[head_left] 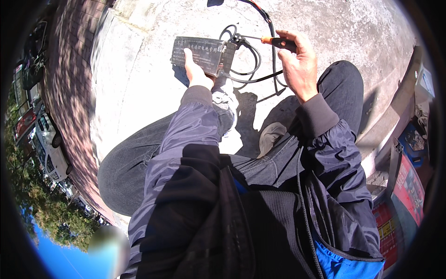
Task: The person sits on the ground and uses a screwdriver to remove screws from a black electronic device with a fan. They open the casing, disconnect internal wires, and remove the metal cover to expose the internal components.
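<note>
My left hand [197,73] is closed around a black box-shaped charger [200,56], its thumb lying over the printed face. A slotted end of the box faces right. In my right hand [299,65] is a screwdriver [274,42] with an orange and black handle. Its thin shaft points left, and the tip is at or close to a small black fitting [238,39] beside the box's right end. Whether they touch, I cannot tell. A looped black cable [254,58] hangs between the box and my right hand.
Pale concrete [139,83] lies in front of me, with brick paving [69,88] along the left. My bent knees [125,172] frame the work. Black and red wires [260,10] lie at the top. A blue container [412,142] and a red printed box [406,186] stand at the right.
</note>
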{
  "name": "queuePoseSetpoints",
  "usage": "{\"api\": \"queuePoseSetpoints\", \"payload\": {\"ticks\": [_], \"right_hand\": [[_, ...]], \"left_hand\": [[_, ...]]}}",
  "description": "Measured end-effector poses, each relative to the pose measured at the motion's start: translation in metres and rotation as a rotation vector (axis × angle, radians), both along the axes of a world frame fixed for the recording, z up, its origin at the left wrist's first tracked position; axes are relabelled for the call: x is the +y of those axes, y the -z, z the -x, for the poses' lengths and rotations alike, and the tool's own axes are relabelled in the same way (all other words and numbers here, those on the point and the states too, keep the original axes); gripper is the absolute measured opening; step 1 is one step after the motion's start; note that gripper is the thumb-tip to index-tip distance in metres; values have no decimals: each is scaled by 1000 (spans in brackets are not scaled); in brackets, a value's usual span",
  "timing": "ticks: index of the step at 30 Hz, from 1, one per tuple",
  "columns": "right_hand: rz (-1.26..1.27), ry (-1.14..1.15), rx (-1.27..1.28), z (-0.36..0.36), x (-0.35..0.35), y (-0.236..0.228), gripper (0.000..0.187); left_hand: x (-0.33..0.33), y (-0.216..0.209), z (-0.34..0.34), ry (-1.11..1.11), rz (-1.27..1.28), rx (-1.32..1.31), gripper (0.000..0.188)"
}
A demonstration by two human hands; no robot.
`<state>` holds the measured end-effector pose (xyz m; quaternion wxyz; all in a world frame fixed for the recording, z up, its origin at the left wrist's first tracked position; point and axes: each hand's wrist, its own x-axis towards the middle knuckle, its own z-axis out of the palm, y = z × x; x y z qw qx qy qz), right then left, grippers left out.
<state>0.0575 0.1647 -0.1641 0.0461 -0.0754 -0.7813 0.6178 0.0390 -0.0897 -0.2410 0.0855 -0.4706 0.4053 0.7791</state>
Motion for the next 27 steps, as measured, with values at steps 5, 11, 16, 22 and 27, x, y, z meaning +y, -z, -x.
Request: {"api": "queuePoseSetpoints", "payload": {"ticks": [5,11,16,22,27], "right_hand": [[129,91,-187,9,10,4,32],[240,22,-167,50,14,11,27],[-244,-255,19,70,-22,28,33],[-391,-548,-17,51,-63,54,23],[-426,-533,168,48,-57,59,18]], "left_hand": [[-2,5,-1,-33,-14,-28,70],[-5,9,-1,-82,-34,-54,70],[-4,10,-1,-57,-44,-30,71],[-2,8,-1,-60,-33,-57,69],[-2,11,-1,-61,-50,-63,67]]}}
